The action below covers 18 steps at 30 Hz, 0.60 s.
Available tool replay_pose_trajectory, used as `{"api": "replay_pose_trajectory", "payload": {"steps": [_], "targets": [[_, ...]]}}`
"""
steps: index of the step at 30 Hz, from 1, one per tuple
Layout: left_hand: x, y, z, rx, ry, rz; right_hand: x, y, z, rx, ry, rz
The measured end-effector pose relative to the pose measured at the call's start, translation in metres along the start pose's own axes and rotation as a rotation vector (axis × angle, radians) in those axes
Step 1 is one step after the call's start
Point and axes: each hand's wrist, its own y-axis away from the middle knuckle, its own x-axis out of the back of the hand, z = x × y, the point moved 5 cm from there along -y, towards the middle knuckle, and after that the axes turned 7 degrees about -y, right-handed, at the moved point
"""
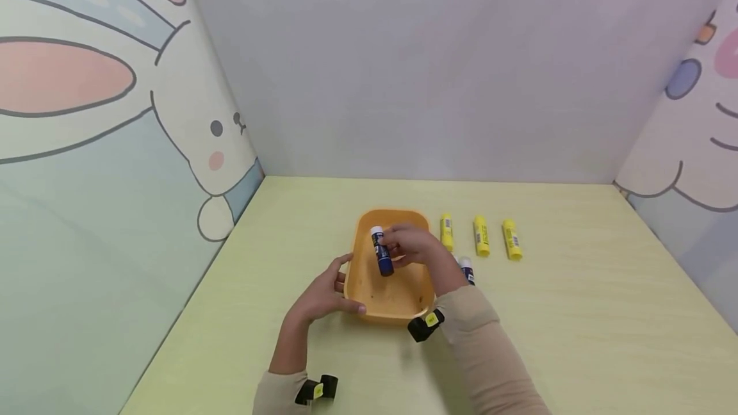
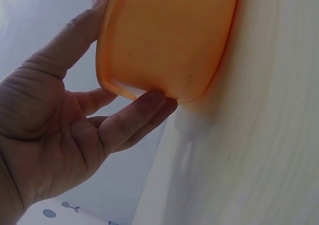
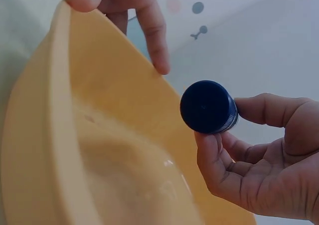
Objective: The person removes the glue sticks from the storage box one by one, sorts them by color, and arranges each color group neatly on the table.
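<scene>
An orange plastic basin [image 1: 392,305] stands on the table, and my left hand [image 1: 321,296] grips its near left corner. The thumb lies at the front rim and the fingers at the left side; in the left wrist view the left hand [image 2: 65,125] spans the basin wall [image 2: 164,45]. My right hand [image 1: 410,242] pinches a dark blue glue stick [image 1: 382,252] with a white cap, tilted above the basin's inside. In the right wrist view the round blue end of the glue stick [image 3: 205,108] faces the camera, between thumb and fingers of the right hand [image 3: 269,155].
Three yellow glue sticks, the left one [image 1: 446,232], the middle one [image 1: 481,235] and the right one [image 1: 512,239], lie in a row right of the basin. Another blue glue stick [image 1: 467,271] is partly hidden by my right forearm. Walls border the table [image 1: 576,287].
</scene>
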Motion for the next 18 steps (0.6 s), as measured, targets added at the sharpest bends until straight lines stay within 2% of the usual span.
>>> {"api": "replay_pose_trajectory", "payload": {"steps": [7,18], "targets": [[0.0,-0.001,0.0,0.021,0.004,0.003,0.008,0.017,-0.008,0.04,-0.006,-0.02],[-0.003,-0.003,0.003,0.028,-0.01,0.01,0.036,0.043,-0.021,0.137,0.009,-0.02]]}}
